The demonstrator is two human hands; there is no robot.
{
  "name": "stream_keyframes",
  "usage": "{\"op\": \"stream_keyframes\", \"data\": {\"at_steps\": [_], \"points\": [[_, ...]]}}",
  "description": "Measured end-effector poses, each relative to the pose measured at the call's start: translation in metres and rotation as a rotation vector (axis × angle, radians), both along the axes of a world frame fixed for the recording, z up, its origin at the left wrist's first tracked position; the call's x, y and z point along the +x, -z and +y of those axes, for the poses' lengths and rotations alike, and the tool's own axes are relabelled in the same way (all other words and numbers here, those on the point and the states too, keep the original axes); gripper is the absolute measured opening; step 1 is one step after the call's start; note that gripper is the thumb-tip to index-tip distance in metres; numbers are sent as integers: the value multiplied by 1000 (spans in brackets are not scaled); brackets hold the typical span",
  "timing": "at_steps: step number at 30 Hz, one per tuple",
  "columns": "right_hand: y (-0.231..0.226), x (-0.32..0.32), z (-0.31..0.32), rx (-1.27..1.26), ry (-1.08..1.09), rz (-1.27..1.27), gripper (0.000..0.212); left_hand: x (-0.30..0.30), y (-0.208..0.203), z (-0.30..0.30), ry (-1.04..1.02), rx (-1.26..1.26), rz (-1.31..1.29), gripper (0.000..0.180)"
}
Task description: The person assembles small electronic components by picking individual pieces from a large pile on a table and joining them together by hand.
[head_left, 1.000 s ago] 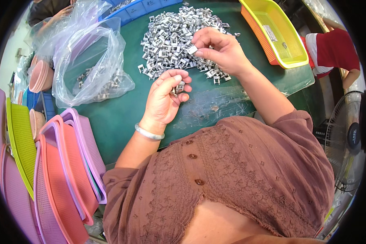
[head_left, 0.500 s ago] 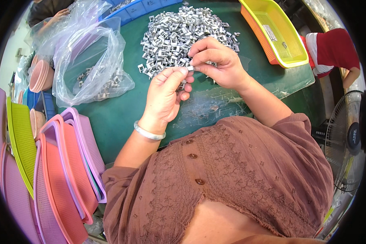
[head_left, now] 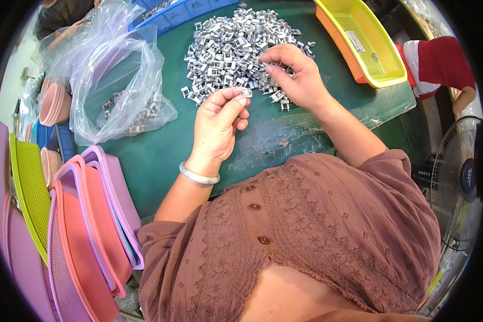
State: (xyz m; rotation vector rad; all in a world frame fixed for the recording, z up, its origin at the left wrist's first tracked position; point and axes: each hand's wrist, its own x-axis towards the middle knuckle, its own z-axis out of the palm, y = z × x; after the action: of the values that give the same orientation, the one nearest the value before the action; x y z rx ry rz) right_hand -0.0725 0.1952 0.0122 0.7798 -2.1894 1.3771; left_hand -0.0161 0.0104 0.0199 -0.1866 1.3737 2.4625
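My left hand (head_left: 220,121), a pale bangle on its wrist, pinches a small silvery metal clip-like piece (head_left: 246,93) between thumb and forefinger. Its other fingers are curled, and whatever lies under them is hidden. Over the near right side of a heap of similar metal pieces (head_left: 225,51) is my right hand (head_left: 298,75). Its fingers are bent, with a small gap between thumb and forefinger, and I see nothing plainly held there. The heap lies on a green tabletop (head_left: 161,177).
A clear plastic bag (head_left: 80,118) with metal pieces lies at left, near stacked pink and purple baskets (head_left: 86,225). A blue bin (head_left: 190,13) stands behind the heap. At right are a yellow-orange basket (head_left: 386,80), a person's red sleeve (head_left: 440,64) and a fan (head_left: 456,182).
My right hand has left the piece at my left fingertips and moved away to the right, over the heap. My left hand stays nearly in place, still pinching the piece.
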Motion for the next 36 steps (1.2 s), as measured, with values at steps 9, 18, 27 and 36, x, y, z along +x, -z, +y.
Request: {"op": "stream_keyframes", "data": {"at_steps": [9,18,27,36], "points": [[-2,-24,-3,449,245,204,17,-2,4,1,13,16,9,13],[-1,-37,-13,581,316,237,14,-1,10,-1,11,46,26,14],[-7,-7,-10,-16,-82,-202,16,-1,14,-7,37,174,14,17],[4,10,-6,-311,-298,-611,18,3,8,-7,62,125,10,20]]}}
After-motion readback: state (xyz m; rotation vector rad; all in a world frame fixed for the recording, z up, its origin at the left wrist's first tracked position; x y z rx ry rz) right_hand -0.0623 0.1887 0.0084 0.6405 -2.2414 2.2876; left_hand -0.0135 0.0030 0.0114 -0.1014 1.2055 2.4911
